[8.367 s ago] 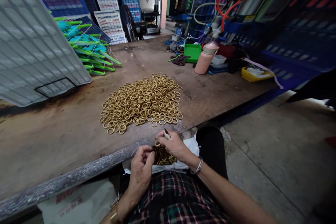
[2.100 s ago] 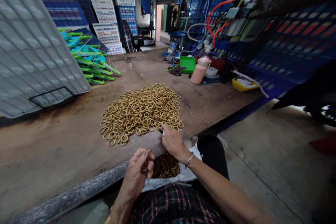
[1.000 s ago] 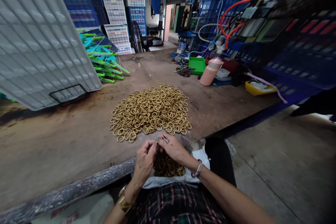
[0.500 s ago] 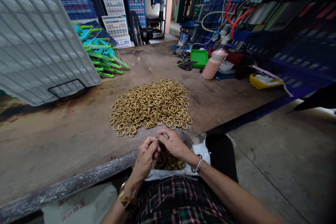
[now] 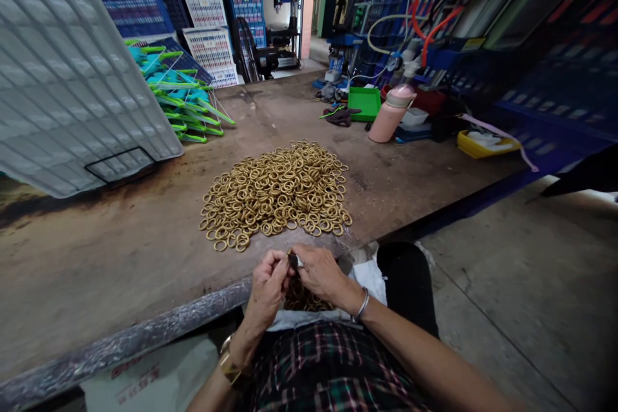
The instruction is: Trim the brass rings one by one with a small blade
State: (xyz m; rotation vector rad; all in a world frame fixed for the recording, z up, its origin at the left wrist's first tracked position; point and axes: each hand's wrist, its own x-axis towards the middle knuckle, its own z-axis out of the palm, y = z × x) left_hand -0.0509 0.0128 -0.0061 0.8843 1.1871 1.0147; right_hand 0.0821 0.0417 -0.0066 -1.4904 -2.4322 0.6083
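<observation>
Close together above my lap, my two hands meet at the fingertips. My left hand (image 5: 268, 283) is closed in a pinch on a brass-coloured ring, mostly hidden by the fingers. My right hand (image 5: 322, 273) is closed around a small dark metal tool (image 5: 293, 262) whose kind I cannot make out; its end touches or nearly touches the left fingertips. Below the hands, more rings (image 5: 304, 299) lie in a white bag (image 5: 309, 319) on my lap, partly covered. Just beyond the hands, a wide heap of brass-coloured rings (image 5: 277, 190) spreads over the table.
The worktable (image 5: 145, 244) has a plastic-wrapped front edge. At left stand a white crate (image 5: 91, 96) and green-and-turquoise plastic pieces (image 5: 193, 106). A pink bottle (image 5: 389, 117), green tray (image 5: 364, 103) and yellow tray (image 5: 483, 145) are at right. Stacked crates (image 5: 203, 6) stand behind.
My right hand has turned slightly, and the tool in it now shows dark at the left fingertips instead of a shiny piece over the knuckles. The heap of rings looks the same.
</observation>
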